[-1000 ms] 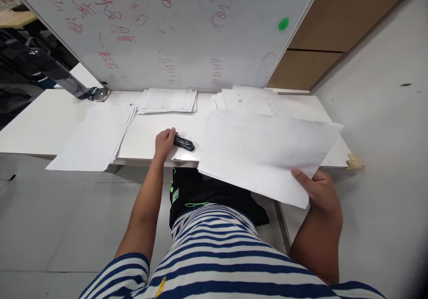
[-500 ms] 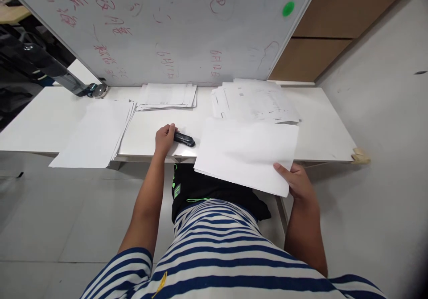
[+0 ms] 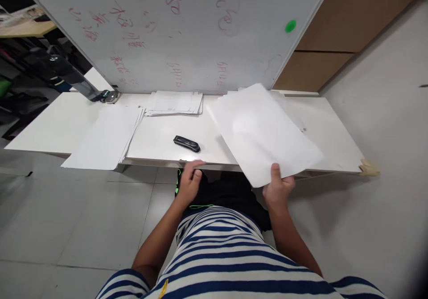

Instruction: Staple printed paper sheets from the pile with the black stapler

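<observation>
My right hand (image 3: 278,190) grips white sheets of paper (image 3: 264,129) by their near edge, thumb on top. These sheets are held tilted and turned over a pile of printed papers (image 3: 299,120), covering most of it. Just off the front edge of the desk, my left hand (image 3: 190,183) holds nothing; its fingers are apart and a little blurred. The black stapler (image 3: 186,143) lies on the desk, a short way beyond the left fingertips and not touched.
To the left, a stack of blank paper (image 3: 103,138) overhangs the desk's (image 3: 160,132) front edge. Printed sheets (image 3: 175,102) lie at the back, below a whiteboard (image 3: 187,31) with red writing. A clear bottle (image 3: 76,80) lies at the back left. A wall (image 3: 388,94) bounds the right.
My left hand has let go of the stapler, leaving it on the desk, and moved back toward my body. My right hand has moved left and turned the sheets, raising their far corner.
</observation>
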Motion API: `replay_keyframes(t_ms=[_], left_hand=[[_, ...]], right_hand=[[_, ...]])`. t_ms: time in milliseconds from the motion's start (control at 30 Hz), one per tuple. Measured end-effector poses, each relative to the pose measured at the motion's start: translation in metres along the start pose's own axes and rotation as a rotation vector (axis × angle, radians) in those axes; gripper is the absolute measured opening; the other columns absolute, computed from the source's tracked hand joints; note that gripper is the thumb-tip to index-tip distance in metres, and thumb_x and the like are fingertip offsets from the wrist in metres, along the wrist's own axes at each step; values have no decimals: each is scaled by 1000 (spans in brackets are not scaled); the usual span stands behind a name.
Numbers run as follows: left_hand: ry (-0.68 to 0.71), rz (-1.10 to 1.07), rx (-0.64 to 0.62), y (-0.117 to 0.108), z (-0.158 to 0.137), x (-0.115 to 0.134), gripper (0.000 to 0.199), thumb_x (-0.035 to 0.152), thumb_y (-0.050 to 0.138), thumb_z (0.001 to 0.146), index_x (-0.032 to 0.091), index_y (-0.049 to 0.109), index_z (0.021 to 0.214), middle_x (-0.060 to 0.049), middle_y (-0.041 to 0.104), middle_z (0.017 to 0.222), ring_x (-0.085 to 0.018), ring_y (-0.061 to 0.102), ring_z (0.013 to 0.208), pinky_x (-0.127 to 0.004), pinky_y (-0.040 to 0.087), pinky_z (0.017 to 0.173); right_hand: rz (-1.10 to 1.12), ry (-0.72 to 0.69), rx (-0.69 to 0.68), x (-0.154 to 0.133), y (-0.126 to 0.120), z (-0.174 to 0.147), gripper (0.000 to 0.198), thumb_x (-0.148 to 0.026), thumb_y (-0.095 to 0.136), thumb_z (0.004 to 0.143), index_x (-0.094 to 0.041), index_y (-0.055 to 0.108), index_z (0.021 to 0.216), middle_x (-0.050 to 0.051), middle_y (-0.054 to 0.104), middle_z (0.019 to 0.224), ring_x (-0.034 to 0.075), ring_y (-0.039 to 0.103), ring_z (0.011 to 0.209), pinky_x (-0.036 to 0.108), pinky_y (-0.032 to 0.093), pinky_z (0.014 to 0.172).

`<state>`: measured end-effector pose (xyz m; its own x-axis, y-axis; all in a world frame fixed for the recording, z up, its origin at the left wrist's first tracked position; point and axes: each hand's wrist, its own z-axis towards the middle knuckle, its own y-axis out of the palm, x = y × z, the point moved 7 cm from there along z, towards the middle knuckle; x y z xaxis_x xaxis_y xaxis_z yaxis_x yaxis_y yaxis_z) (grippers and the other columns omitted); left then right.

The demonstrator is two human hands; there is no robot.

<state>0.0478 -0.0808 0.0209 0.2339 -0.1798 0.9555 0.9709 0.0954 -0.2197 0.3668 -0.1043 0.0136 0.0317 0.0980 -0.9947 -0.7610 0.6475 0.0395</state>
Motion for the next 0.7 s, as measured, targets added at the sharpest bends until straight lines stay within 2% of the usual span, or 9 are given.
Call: replay_keyframes(t_ms=[67,167,233,300,400,467,533,600,700], left_hand=[[-186,-265,-156,26,-19,-1,50,69,59,86,33,72,118,-10,71,121,-29,64,119,-45,48,105],[-337,-578,-167,37,-22,1,64,77,66,76,33,69,122,-10,71,126,-31,65,121,-45,52,101],[-392,-650,-71,28,-17,-1,66,76,69,73,31,69,121,-9,71,127,-31,66,121,-45,54,101],[-431,-600,90,11,-15,-7,60,71,74,73,30,71,116,-8,72,125,-30,67,119,-43,55,101],[-437,-428,309,-20,-13,-16,53,65,76,74,26,72,110,-8,75,120,-29,69,116,-42,55,101],[-399,-328,400,-47,-6,-20,54,64,75,75,24,71,110,-9,75,117,-30,70,113,-44,56,101],[-326,-219,505,-90,6,-20,53,63,74,76,22,70,110,-9,75,116,-28,70,111,-44,56,101],[-257,-60,624,-149,21,-17,49,60,73,78,20,70,107,-8,75,115,-26,70,109,-43,55,102],[-170,141,686,-246,49,-7,39,55,72,81,21,72,100,0,77,107,-19,70,99,-41,53,104]], right_hand=[[-21,-24,-78,-3,29,-23,61,-53,62,90,-13,60,137,17,66,136,33,60,131,48,50,111],[-72,38,-287,-2,68,-59,67,-58,66,85,-15,61,136,16,68,132,33,59,133,49,45,116],[-106,63,-489,-1,89,-81,63,-62,63,85,-19,66,131,15,70,128,32,58,133,50,41,119],[-141,30,-664,-2,103,-95,58,-62,60,87,-21,69,126,13,71,127,33,55,135,51,36,122],[-200,-71,-801,-3,109,-99,54,-58,64,86,-23,68,126,13,71,125,35,53,136,53,34,122],[-196,-105,-826,-2,109,-92,53,-54,64,87,-24,63,130,13,73,117,34,62,123,53,43,114],[-146,-131,-790,0,104,-79,55,-50,61,90,-26,53,139,12,74,117,28,69,104,51,51,104],[-119,-208,-700,0,94,-61,59,-44,59,93,-28,40,147,12,71,126,24,71,96,47,53,100],[-238,-394,-504,1,70,-27,63,-38,57,95,-27,33,152,14,64,137,24,68,108,47,49,105]])
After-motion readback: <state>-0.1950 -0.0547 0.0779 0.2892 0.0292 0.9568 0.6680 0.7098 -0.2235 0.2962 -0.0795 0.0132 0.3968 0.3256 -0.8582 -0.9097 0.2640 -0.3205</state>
